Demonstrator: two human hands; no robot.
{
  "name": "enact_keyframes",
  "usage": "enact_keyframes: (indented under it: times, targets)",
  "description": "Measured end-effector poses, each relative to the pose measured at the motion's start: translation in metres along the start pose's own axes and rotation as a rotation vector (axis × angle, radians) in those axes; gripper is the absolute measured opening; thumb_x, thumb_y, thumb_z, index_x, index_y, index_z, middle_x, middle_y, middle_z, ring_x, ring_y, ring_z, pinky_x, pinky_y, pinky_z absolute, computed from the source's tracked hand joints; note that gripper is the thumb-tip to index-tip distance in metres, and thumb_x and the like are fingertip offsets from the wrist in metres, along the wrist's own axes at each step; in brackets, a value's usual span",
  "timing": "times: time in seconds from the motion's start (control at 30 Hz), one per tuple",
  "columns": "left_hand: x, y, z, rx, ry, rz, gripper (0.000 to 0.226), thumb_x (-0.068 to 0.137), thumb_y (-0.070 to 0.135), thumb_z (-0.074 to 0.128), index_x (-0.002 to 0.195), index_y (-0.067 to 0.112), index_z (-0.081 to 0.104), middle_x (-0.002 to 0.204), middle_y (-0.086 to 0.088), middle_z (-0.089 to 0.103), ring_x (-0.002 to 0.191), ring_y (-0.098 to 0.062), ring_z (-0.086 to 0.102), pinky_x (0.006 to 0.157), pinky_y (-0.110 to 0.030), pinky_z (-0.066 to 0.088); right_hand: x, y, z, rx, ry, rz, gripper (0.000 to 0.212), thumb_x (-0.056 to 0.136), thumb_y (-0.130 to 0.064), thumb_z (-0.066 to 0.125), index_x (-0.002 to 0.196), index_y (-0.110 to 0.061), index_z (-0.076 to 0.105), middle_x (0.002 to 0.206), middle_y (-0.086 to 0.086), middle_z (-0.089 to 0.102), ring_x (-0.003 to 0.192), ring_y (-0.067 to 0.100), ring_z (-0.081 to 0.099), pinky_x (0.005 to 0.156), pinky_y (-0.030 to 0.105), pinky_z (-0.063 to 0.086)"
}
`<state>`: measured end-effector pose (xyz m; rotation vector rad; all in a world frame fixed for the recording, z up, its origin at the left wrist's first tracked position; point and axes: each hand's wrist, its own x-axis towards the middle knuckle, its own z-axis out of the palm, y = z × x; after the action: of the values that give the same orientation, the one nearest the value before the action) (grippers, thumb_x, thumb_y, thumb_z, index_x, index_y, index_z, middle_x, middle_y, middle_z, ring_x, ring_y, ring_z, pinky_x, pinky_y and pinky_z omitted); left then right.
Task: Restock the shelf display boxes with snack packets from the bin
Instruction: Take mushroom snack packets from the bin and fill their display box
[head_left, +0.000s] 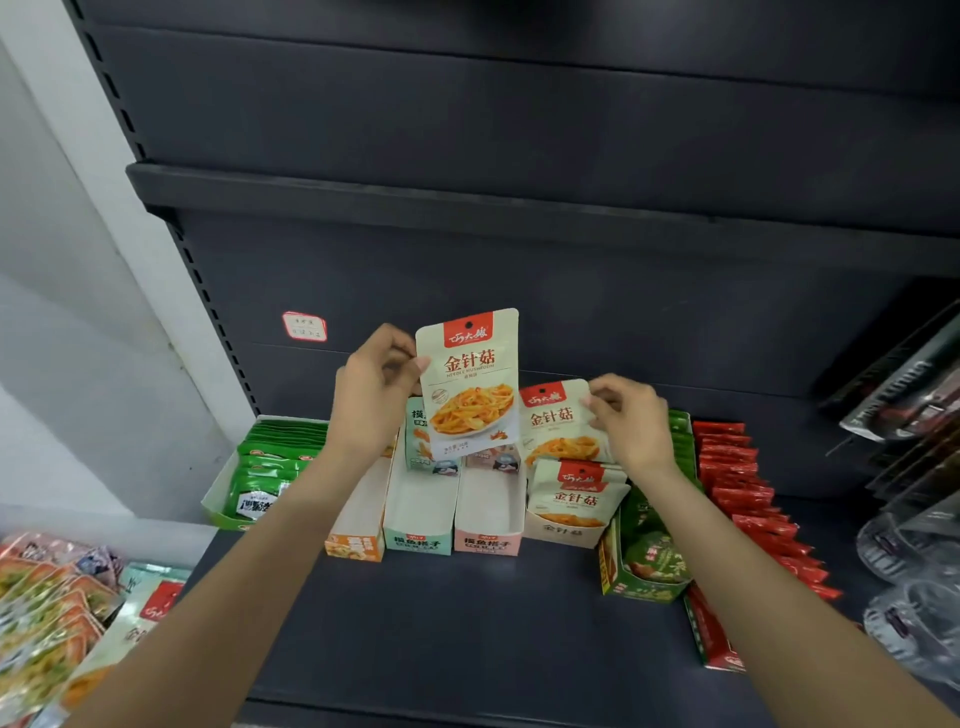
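Note:
My left hand (371, 400) pinches the left edge of a cream needle-mushroom packet (471, 384) with a red top label, held upright above the shelf boxes. My right hand (631, 421) pinches the top right corner of a second, identical packet (558, 426) at the back of the cream display box (566, 530), which holds several of the same packets. To its left stand a pink box (488, 525), a teal box (421, 519) and an orange box (358, 530), each mostly bare inside. The bin (62, 613) of mixed packets lies at the lower left.
A green box (260, 467) full of green packets sits at the far left of the dark shelf (457, 634). Green boxes (649, 556) and a row of red packets (748, 499) fill the right. Clear plastic packs (909, 545) hang at the far right. An upper shelf edge (467, 202) overhangs.

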<state>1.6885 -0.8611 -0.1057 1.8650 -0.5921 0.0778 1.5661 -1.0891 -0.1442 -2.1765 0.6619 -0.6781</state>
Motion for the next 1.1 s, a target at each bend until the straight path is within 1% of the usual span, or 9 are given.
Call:
enact_keyframes:
  times: [0.1,0.2,0.27,0.4,0.57,0.67,0.77,0.9,1.1]
  targets:
    - [-0.002,0.0,0.003,-0.004,-0.025,0.013,0.013,0.092,0.014,0.058,0.083,0.016,0.048,0.086,0.009,0.067,0.071,-0.004,0.066,0.064,-0.022,0.056,-0.009,0.016,-0.011,-0.018,-0.018,0.053,0.005,0.089,-0.007,0.062,0.087,-0.01,0.065,0.087,0.003,0.067,0.08,0.016,0.066,0.074,0.04,0.058]
    - [-0.002,0.004,0.01,-0.007,-0.052,0.024,0.014,0.092,0.014,0.058,0.083,0.017,0.047,0.084,0.014,0.064,0.069,0.006,0.064,0.06,-0.014,0.054,-0.012,0.02,-0.019,-0.14,-0.021,0.006,0.004,0.086,-0.01,0.065,0.09,-0.012,0.065,0.092,0.002,0.068,0.085,0.017,0.065,0.075,0.036,0.056]
    - [-0.002,0.008,0.013,-0.014,-0.069,0.027,0.015,0.092,0.014,0.057,0.082,0.018,0.047,0.083,0.015,0.064,0.068,0.009,0.063,0.058,-0.011,0.052,-0.012,0.016,-0.021,-0.127,-0.039,-0.023,0.009,0.085,-0.012,0.067,0.094,-0.014,0.067,0.093,-0.002,0.067,0.088,0.014,0.063,0.076,0.033,0.054]
    - [-0.002,0.016,0.018,-0.066,-0.08,0.039,0.021,0.092,0.012,0.057,0.078,0.022,0.045,0.083,0.014,0.064,0.073,0.002,0.065,0.059,-0.013,0.053,-0.011,0.015,-0.018,-0.131,-0.01,-0.029,0.013,0.087,-0.014,0.065,0.099,-0.016,0.069,0.093,-0.004,0.067,0.089,0.012,0.063,0.074,0.034,0.056]
    - [-0.003,0.02,0.024,-0.071,-0.093,0.065,0.012,0.091,0.013,0.058,0.085,0.014,0.048,0.083,0.013,0.064,0.074,-0.002,0.065,0.06,-0.014,0.053,-0.018,0.028,-0.021,-0.217,0.084,-0.02,0.016,0.09,-0.015,0.061,0.105,-0.013,0.068,0.098,0.003,0.071,0.087,0.017,0.065,0.072,0.033,0.054]
    - [-0.004,0.023,0.029,-0.049,-0.109,0.056,0.01,0.092,0.016,0.057,0.089,0.013,0.048,0.083,0.016,0.063,0.073,-0.001,0.065,0.061,-0.015,0.053,-0.022,0.033,-0.022,-0.322,0.077,-0.074,0.018,0.091,-0.017,0.06,0.105,-0.011,0.069,0.102,0.006,0.07,0.089,0.02,0.065,0.069,0.03,0.051]
    - [-0.005,0.024,0.032,-0.032,-0.117,0.066,0.009,0.092,0.016,0.057,0.09,0.012,0.049,0.083,0.017,0.063,0.072,0.0,0.065,0.06,-0.013,0.053,-0.02,0.033,-0.026,-0.3,0.092,-0.075,0.016,0.09,-0.018,0.062,0.102,-0.013,0.07,0.103,0.005,0.066,0.097,0.021,0.06,0.074,0.033,0.049]
    - [-0.004,0.025,0.037,-0.032,-0.115,0.064,0.01,0.092,0.017,0.057,0.089,0.013,0.048,0.088,0.01,0.065,0.077,-0.006,0.066,0.066,-0.022,0.055,-0.015,0.034,-0.03,-0.324,0.048,-0.067,0.01,0.089,-0.018,0.063,0.096,-0.016,0.07,0.097,0.003,0.068,0.091,0.021,0.062,0.069,0.035,0.051]
    - [-0.002,0.033,0.05,-0.042,-0.124,0.076,0.016,0.093,0.016,0.056,0.082,0.021,0.045,0.086,0.016,0.063,0.078,-0.001,0.065,0.064,-0.016,0.055,-0.016,0.036,-0.033,-0.512,-0.043,0.022,0.02,0.092,-0.025,0.059,0.11,-0.024,0.068,0.103,0.002,0.071,0.089,0.021,0.066,0.062,0.031,0.051]
